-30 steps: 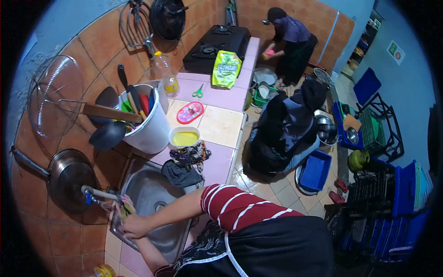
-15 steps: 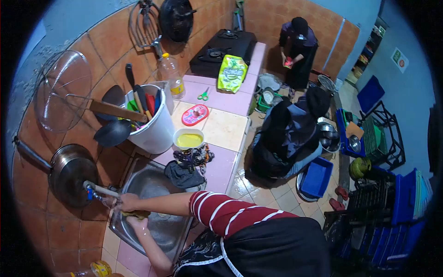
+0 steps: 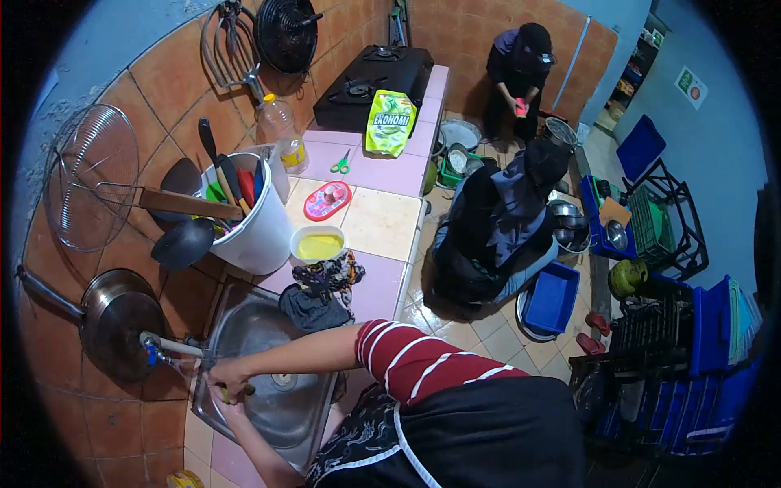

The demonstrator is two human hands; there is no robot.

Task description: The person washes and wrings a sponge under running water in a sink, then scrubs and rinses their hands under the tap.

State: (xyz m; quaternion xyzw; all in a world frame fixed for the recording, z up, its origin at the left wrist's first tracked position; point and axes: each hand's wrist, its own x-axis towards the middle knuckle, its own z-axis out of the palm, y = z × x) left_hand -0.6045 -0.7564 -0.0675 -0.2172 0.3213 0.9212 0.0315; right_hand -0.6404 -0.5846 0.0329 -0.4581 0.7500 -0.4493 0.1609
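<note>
Over the left end of the metal sink (image 3: 289,427), my right hand (image 3: 230,372) is closed, fingers pointing down. It meets my left hand (image 3: 225,404), which comes up from below and is closed too. Between them shows a small olive-green thing (image 3: 227,394), mostly covered by the fingers, its kind unclear. Beside my hands is a tap (image 3: 154,350) with a blue handle, and water splashes near the fingers. A dark grey cloth (image 3: 313,307) hangs over the sink's far rim, next to a patterned cloth (image 3: 333,276).
Behind the sink stand a white bucket of utensils (image 3: 264,228), a bowl of yellow liquid (image 3: 318,246), a pink-red container (image 3: 327,200), green scissors (image 3: 341,165), a green pouch (image 3: 390,122) and a stove (image 3: 370,85). Two people (image 3: 496,228) are on the right, near a blue basin (image 3: 551,299).
My hands have shifted slightly, with less of the olive-green thing showing. The whole view has moved a little. The standing person at the back bends lower over a pink-red item.
</note>
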